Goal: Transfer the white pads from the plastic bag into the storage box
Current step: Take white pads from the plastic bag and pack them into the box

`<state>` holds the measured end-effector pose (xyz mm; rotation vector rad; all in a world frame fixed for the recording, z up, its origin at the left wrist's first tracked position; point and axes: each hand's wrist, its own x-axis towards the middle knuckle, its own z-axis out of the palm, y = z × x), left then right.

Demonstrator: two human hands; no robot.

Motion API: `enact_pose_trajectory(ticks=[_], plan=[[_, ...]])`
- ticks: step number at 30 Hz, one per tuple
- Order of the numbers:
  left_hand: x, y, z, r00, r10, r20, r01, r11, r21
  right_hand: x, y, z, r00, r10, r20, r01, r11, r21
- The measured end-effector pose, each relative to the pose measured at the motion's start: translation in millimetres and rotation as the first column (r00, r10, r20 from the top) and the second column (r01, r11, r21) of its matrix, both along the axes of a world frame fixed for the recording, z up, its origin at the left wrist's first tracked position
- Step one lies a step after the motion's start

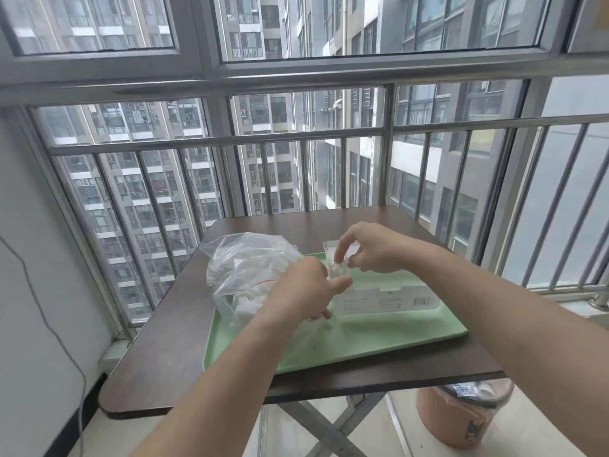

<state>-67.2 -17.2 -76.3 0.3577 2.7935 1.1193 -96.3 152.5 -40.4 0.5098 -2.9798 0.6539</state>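
From where I stand, the dark folding surface [171, 341] carries a green tray [379, 341], probably there to stop strays sliding off. On the tray's left sits the crumpled plastic bag [244, 258], with most of the white pads [245, 305] lying inside it. The clear storage box [385, 301] lies to its right, close enough for short carries. The hands meet between the two. The right hand [372, 249] pinches a small white clump [339, 270] over the box's near end. The left hand [306, 288] is at the bag's mouth with its fingers hidden, so I cannot tell what it holds. Whether the box holds any pads is unclear.
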Motion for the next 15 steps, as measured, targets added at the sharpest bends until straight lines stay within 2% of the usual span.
enact_pose_trajectory(ticks=[3, 5, 7, 9, 12, 15], plan=[[4, 1, 1, 0.992, 0.043, -0.120, -0.054, 0.994, -0.095, 7, 3, 4, 0.999, -0.008, -0.042, 0.008, 1.000, -0.007], [9, 0, 3, 0.983, 0.062, -0.175, -0.077, 0.994, -0.080, 14, 6, 10, 0.996, -0.018, -0.090, 0.014, 0.999, -0.047], [17, -5, 11, 0.975, 0.074, -0.210, -0.076, 0.997, -0.001, 24, 8, 18, 0.992, -0.032, -0.121, 0.020, 0.994, -0.103], [27, -11, 22, 0.973, 0.058, -0.224, -0.027, 0.990, 0.140, 36, 8, 26, 0.993, -0.028, -0.116, 0.003, 0.979, -0.204], [51, -23, 40, 0.980, 0.000, -0.201, 0.077, 0.923, 0.378, 64, 0, 40, 0.989, -0.001, -0.148, -0.052, 0.932, -0.358], [75, -50, 54, 0.952, -0.023, -0.304, 0.157, 0.892, 0.424, 97, -19, 46, 0.987, 0.031, -0.160, -0.106, 0.868, -0.485]])
